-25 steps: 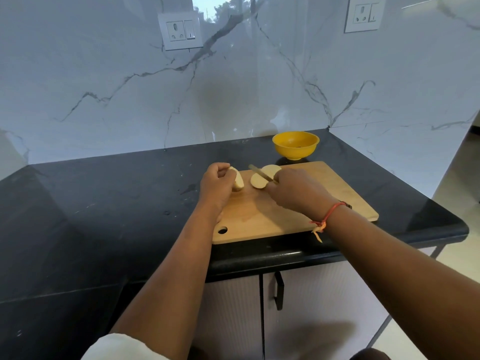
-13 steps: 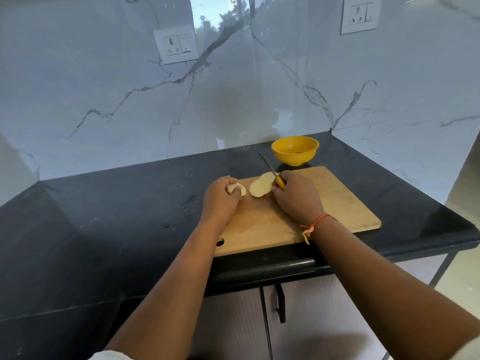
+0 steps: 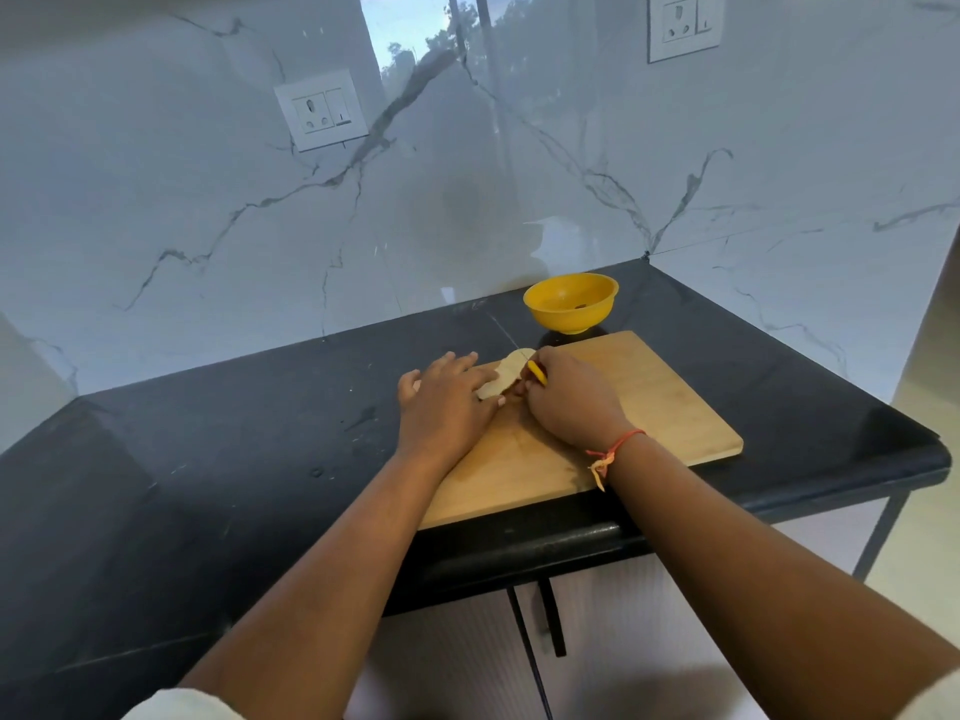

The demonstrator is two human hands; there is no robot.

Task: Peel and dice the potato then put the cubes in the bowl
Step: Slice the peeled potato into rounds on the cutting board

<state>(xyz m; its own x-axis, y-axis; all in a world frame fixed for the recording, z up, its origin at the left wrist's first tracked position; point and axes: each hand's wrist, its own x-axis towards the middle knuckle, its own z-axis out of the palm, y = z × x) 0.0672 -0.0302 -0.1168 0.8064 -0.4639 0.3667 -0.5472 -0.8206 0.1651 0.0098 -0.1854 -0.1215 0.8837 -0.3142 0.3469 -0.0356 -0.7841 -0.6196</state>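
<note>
Pale and skinless, the potato (image 3: 506, 377) lies on the wooden board (image 3: 660, 407), so peeling looks done, but no cubes show yet. The left hand (image 3: 447, 402) presses it down with fairly straight fingers, the right hand (image 3: 571, 402) grips the yellow-handled knife (image 3: 537, 374) at its edge; the yellow bowl (image 3: 571, 309) behind holds no potato
</note>
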